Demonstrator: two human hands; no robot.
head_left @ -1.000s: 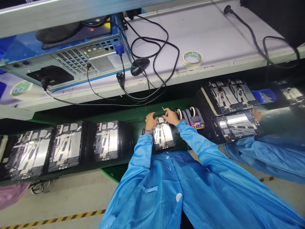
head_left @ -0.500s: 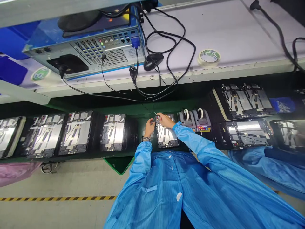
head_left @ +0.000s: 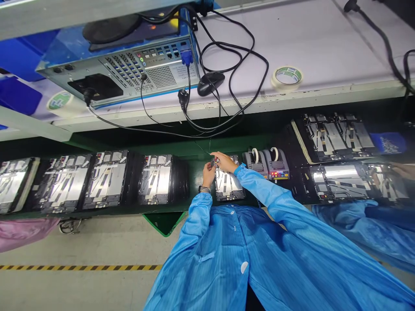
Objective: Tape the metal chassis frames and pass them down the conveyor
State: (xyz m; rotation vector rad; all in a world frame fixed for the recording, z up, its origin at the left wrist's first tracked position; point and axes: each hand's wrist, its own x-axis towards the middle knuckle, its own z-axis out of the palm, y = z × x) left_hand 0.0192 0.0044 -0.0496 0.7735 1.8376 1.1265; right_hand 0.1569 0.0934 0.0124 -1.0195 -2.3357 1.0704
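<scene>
An opened tablet-like device (head_left: 229,185) with silver plates and a black frame lies on the dark green bench in front of me. Over its upper left corner, my left hand (head_left: 209,173) is closed, fingertips pinched at a small dark piece too small to name. My right hand (head_left: 226,163) comes in from the right across the device's top edge, its fingers closed too. What it grips is hidden by the fingers. Both sets of fingertips nearly meet at that corner, and a thin dark wire runs up from there.
Two tape dispensers (head_left: 275,165) stand right of the device. Several stacks of similar devices (head_left: 155,179) line the bench on the left, with more (head_left: 339,136) at right. Above, a shelf holds a computer case (head_left: 129,71), cables, a mouse (head_left: 210,83) and tape (head_left: 287,77). Another person's blue sleeve (head_left: 350,220) is at right.
My left hand has moved right and slightly up, from beside the device to its upper left corner, close to my right fingertips. My right hand stays near the same spot.
</scene>
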